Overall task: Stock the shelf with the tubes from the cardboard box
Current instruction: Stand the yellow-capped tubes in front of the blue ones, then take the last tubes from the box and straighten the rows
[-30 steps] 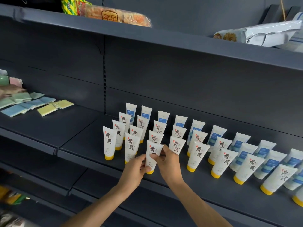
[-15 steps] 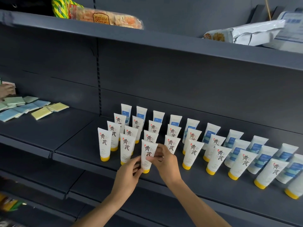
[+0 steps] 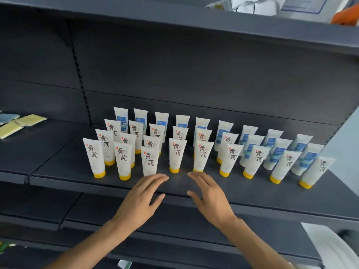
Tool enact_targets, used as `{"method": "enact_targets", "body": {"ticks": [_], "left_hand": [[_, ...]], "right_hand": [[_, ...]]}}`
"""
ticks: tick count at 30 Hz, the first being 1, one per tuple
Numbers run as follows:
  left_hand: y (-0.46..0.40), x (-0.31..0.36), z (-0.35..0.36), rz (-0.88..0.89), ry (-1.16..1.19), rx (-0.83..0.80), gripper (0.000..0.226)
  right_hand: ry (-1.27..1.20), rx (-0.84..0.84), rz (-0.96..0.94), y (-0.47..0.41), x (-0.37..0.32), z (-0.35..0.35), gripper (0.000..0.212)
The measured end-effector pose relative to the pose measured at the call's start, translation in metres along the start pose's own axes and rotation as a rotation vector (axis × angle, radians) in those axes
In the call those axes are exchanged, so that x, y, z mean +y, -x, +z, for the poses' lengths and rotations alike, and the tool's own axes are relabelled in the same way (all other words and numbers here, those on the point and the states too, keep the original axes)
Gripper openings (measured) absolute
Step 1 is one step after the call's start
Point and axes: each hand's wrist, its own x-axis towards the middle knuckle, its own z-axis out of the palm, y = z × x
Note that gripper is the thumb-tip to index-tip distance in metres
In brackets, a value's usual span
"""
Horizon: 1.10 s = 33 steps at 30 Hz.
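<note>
Both hands have let go of the front tube and drawn back.

The left hand and right hand hover empty, fingers spread, over the dark grey metal shelf edge. The white yellow-capped tube stands upright just beyond the left hand, which is nearer. No cardboard box shows.

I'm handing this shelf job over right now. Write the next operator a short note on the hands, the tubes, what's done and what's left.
Left hand: open, holds nothing, fingertips near the cap of the front tube.
Right hand: open, holds nothing, over the shelf edge.
Tubes: white with yellow caps, standing cap-down in rows on the shelf, blue-labelled tubes behind.
Done: the front tube stands in its row.
Left: the cardboard box is out of view, so check it for more tubes.
</note>
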Motion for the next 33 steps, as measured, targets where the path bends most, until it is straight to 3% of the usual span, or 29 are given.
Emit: {"method": "enact_targets", "body": {"ticks": [19,33], "left_hand": [[-0.079,0.166,0.11,0.237,0.13,-0.197,0.053],[-0.072,0.331,0.283,0.39,0.294,-0.52,0.048]], "right_hand": [[0.196,0.127,0.343,0.147,0.108,-0.098,0.053],[0.228,0.156,0.796,0.34,0.212,-0.142,0.056]]}}
